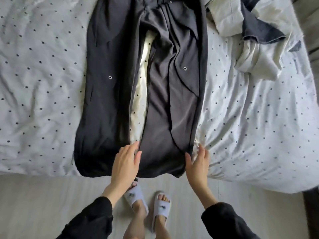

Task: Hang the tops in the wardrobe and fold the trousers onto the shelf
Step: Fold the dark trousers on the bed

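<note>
Black trousers (107,87) lie spread lengthwise on the bed, legs towards me, hems at the near edge. The two legs lie side by side with a narrow gap showing the sheet between them. Small metal eyelets show on each leg. My left hand (126,159) rests with straight fingers at the inner edge of the right leg's hem. My right hand (197,161) touches the outer edge of that same hem with straight fingers. Neither hand grips the cloth.
The bed (43,75) has a white cover with dark dots. A crumpled pile of white and dark grey garments (250,30) lies at the back right. Pale floor (51,195) and my slippered feet are below the bed's edge.
</note>
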Demonstrator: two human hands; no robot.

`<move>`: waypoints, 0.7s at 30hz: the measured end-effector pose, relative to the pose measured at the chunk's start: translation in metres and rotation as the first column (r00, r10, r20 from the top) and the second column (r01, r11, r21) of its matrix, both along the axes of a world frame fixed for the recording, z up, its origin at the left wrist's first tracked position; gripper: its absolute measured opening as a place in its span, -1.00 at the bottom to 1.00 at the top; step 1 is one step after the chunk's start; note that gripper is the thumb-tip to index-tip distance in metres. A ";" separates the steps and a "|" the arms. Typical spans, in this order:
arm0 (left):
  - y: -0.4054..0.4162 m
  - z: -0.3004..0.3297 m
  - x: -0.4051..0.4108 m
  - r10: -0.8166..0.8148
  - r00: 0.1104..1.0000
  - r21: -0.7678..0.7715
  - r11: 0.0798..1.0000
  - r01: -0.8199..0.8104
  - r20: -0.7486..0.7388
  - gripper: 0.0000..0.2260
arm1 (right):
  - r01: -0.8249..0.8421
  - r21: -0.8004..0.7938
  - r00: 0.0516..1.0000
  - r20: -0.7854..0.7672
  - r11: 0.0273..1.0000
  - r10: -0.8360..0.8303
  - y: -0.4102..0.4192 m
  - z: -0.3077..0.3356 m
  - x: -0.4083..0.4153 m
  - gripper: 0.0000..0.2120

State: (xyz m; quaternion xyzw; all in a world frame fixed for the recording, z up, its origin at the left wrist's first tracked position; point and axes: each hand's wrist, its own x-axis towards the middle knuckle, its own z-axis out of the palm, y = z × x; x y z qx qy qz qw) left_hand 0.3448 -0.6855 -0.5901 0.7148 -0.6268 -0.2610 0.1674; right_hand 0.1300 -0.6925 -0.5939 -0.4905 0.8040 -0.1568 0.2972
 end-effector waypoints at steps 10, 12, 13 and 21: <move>0.020 0.004 -0.042 0.302 0.935 0.404 0.891 -0.207 -0.188 -0.63 | -0.008 0.157 0.962 0.271 0.988 -0.035 -0.008 0.027 -0.030 -0.90; 0.034 0.013 -0.042 0.314 0.913 0.428 0.885 -0.184 -0.259 -0.60 | -0.016 0.075 0.966 0.258 0.997 -0.004 -0.001 0.040 -0.037 -0.90; 0.039 0.018 -0.044 0.326 0.887 0.421 0.891 -0.172 -0.328 -0.60 | -0.017 0.030 0.972 0.236 0.999 0.009 0.004 0.047 -0.041 -0.90; 0.080 -0.010 -0.055 0.340 0.890 0.700 0.714 -0.033 -0.305 -0.69 | -0.077 0.191 0.993 -0.068 0.979 0.091 0.026 0.043 -0.068 -0.64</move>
